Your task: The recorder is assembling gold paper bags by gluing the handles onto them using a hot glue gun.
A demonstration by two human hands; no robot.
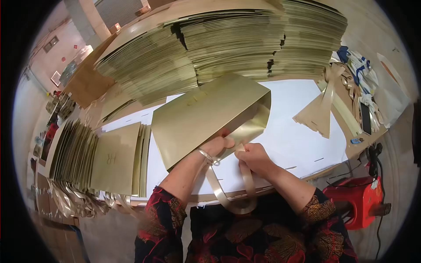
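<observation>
Gold paper bag (pixel 206 116): smooth card, soft metallic sheen, semi-gloss. Ribbon handle (pixel 237 193): satin-like cloth, glossy, pale gold. Flat stacks of bags (pixel 219 44): same shiny gold card, edges matt. Finished bags at left (pixel 116 160): same finish. Worktop (pixel 302 131) covered in white matt paper; bare edge looks like brown board, possibly cardboard. Loose ribbons (pixel 359 101): glossy cloth. Red stool (pixel 355 199): smooth glossy plastic. Sleeves (pixel 315 210): printed matt cloth.

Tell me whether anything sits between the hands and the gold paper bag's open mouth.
Nothing visible does. The left hand already grips the gold paper bag at its open edge, and the right hand pinches the gold ribbon right beside it. The ribbon loop hangs toward the person, off the white tabletop.
</observation>
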